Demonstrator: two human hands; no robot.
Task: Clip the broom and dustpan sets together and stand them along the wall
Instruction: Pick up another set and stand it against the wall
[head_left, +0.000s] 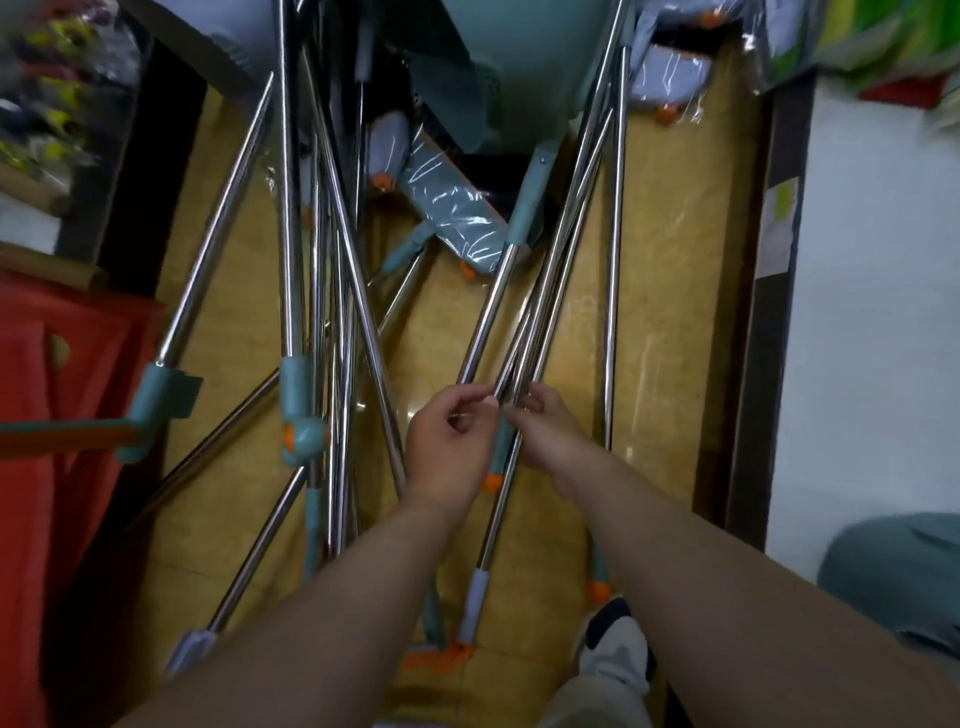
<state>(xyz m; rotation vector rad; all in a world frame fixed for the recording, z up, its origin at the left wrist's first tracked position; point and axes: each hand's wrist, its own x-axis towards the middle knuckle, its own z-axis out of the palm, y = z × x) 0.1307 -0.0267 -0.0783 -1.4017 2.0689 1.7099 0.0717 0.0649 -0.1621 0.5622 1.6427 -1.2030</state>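
handles (545, 291) between hands, dustpan (519, 67) behind

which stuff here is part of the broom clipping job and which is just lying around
Part of the job:
- left hand and right hand, both on the bundle of metal handles
- loose metal handles leaning at left
- teal dustpan
- wrapped broom head

Just lying about:
- red fabric at left
- colourful packaging top right
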